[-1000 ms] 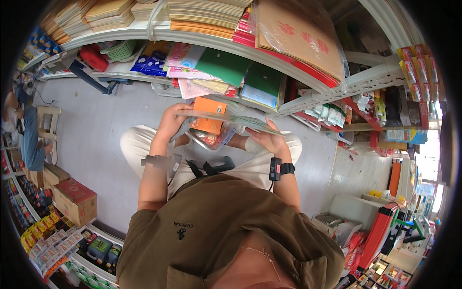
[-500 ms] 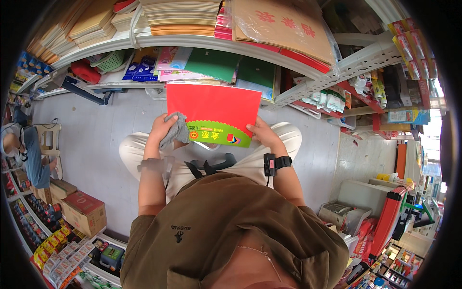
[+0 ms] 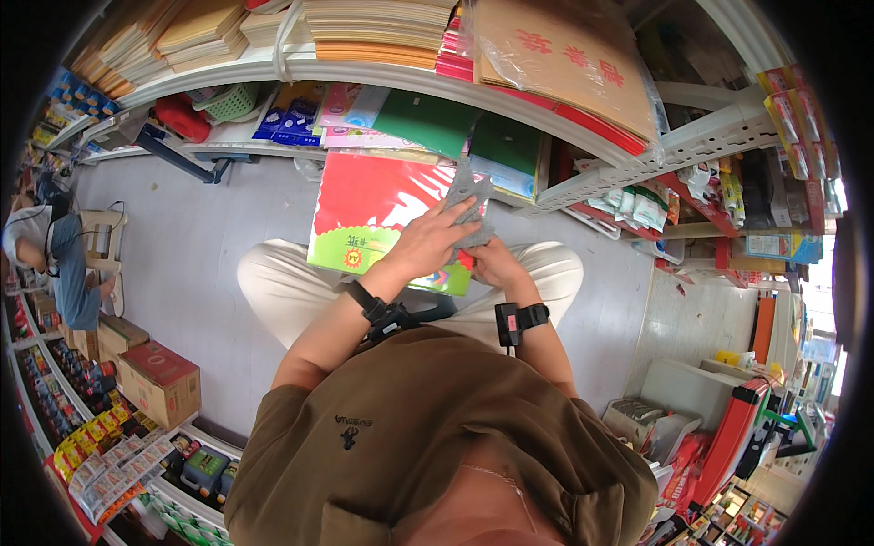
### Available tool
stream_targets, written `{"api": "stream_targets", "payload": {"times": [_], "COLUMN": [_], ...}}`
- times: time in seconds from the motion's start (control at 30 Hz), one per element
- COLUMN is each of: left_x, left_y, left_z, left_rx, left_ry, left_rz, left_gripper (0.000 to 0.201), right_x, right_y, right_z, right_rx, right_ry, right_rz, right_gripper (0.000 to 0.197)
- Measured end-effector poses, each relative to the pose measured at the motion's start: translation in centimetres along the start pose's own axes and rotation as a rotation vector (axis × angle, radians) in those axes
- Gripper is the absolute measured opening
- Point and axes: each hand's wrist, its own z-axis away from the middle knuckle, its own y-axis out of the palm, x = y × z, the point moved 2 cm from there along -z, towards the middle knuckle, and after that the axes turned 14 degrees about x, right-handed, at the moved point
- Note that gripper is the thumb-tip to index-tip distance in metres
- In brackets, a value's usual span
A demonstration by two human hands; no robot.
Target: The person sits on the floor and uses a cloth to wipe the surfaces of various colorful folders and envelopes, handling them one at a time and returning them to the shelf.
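Observation:
A flat, clear-wrapped pack of red card paper [image 3: 360,196] with a green lower band is held above my lap, and its wrapper shines with glare. My left hand [image 3: 430,238] has a grey cloth [image 3: 464,191] pressed under its fingers against the right part of the pack's face. At the lower right edge, my right hand [image 3: 496,264] grips the pack, its thumb close to the cloth. Both hands and the cloth cover part of the green band.
Ahead is a metal shelf [image 3: 382,75] with stacked brown envelopes [image 3: 378,32]; green and pink sheets [image 3: 421,123] lie on its lower level. A cardboard box [image 3: 162,384] stands at left behind me. Another person [image 3: 68,246] sits at far left. Grey bins [image 3: 678,391] stand at right.
My left hand has left the pack's left edge and carried the cloth across to its right side. The pack now tilts differently and catches more glare. My right hand still holds its right edge.

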Motion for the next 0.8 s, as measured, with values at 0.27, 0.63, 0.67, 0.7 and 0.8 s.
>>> {"api": "stream_targets", "payload": {"times": [0.27,0.63,0.67,0.7,0.8], "left_x": [7.7,-1.0,0.2,1.8,8.0], "left_y": [-1.8,1.3,0.9,0.4,-1.7], "left_z": [3.4,1.2,1.4,1.8,4.7], "left_rx": [-0.356,0.188,0.145,0.102,-0.098], "left_ry": [-0.383,0.093,0.061,0.029,-0.277], "left_rz": [-0.156,-0.009,0.015,0.04,0.075], "left_gripper": [0.051,0.059,0.059,0.059,0.058], "right_x": [2.7,1.7,2.1,2.2,2.2], "right_y": [-1.8,-3.8,-3.6,-3.5,-5.3], "right_z": [4.4,2.1,2.2,2.3,3.1], "right_rx": [0.005,-0.014,-0.037,-0.06,-0.104], "right_ry": [-0.053,-0.202,-0.211,-0.219,-0.188], "right_rz": [0.011,-0.121,-0.124,-0.127,-0.043], "right_gripper": [0.04,0.044,0.044,0.044,0.044]}}
